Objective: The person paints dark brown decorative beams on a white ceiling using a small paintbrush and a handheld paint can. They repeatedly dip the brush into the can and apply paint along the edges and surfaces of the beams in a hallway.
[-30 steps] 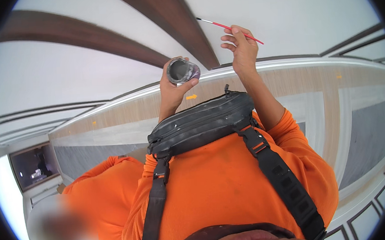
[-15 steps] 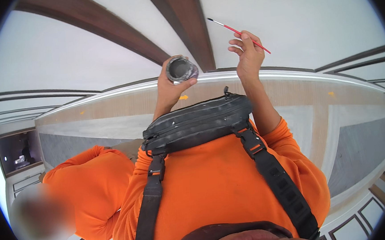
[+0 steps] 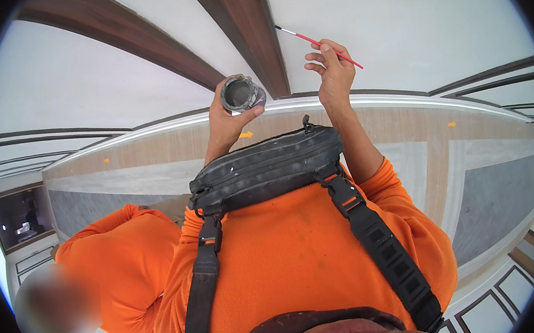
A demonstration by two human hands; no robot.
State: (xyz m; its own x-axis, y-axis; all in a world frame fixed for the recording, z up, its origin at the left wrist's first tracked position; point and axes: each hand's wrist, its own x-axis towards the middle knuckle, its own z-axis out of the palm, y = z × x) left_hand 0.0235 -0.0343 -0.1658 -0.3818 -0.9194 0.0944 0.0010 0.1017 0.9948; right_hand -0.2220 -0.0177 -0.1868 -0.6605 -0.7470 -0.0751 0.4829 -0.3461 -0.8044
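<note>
Overhead: white ceiling [image 3: 393, 28] crossed by dark brown wooden beams [image 3: 252, 37], bordered by a pale lit cornice [image 3: 399, 103] and a tan and grey panelled wall [image 3: 476, 152] below it.

Left hand [image 3: 226, 117]: raised above the chest, forearm upright, fingers wrapped around a small round paint pot [image 3: 241, 94]. Pot tilted, mouth turned toward the camera, grey contents visible, held just below the nearest beam.

Right hand [image 3: 333, 69]: raised higher than the left, wrist straight, forearm rising from an orange sleeve [image 3: 401, 219]. Fingers pinched closed on a thin red-handled brush [image 3: 317, 41]. Brush held slantwise, tip up and to the left, close to the ceiling beside the beam; contact with the ceiling not determinable. Handle end projecting beyond the hand to the right.

Hands apart, pot and brush not touching.

Black chest bag [image 3: 267, 166] strapped across the orange shirt, directly under both forearms. Second person in orange [image 3: 125, 269] at lower left, face blurred.

Compared with half a second earlier: both hands at much the same height and spacing, grips unchanged. Pot rolled a little further toward the camera. Brush angle nearly as before, tip marginally closer to the beam. View shifted slightly, beams set more steeply. Second person in nearly the same place.
</note>
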